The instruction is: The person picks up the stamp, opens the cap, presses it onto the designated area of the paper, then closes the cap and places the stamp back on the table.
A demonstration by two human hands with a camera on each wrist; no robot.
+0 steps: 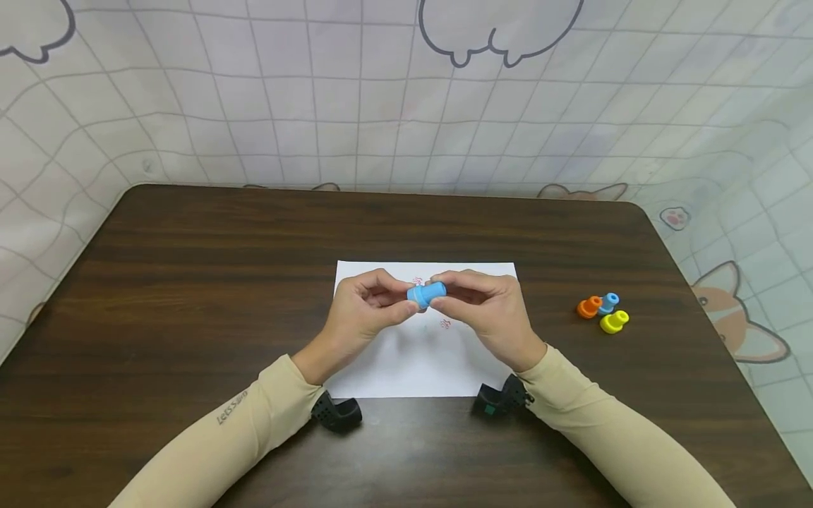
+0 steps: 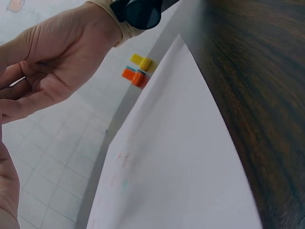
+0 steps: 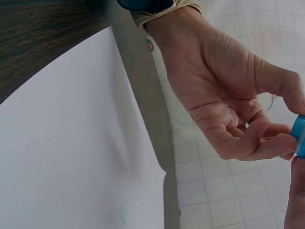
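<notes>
A small blue stamp (image 1: 427,294) is held between both hands above the white paper (image 1: 425,367). My left hand (image 1: 365,307) pinches its wider left end between thumb and fingers. On the narrower right end, my right hand (image 1: 492,307) has its thumb and fingertips. In the right wrist view, the left hand (image 3: 224,90) grips the blue stamp (image 3: 299,136) at the frame's edge. The left wrist view shows the right hand (image 2: 62,57), but the stamp lies outside that frame. Small red marks (image 1: 446,324) are on the paper, partly hidden by the hands.
To the right on the dark wooden table (image 1: 190,282) stand an orange stamp (image 1: 589,307), another blue stamp (image 1: 608,303) and a yellow stamp (image 1: 614,322), close together. A pale checked cloth (image 1: 381,106) surrounds the table's far and side edges.
</notes>
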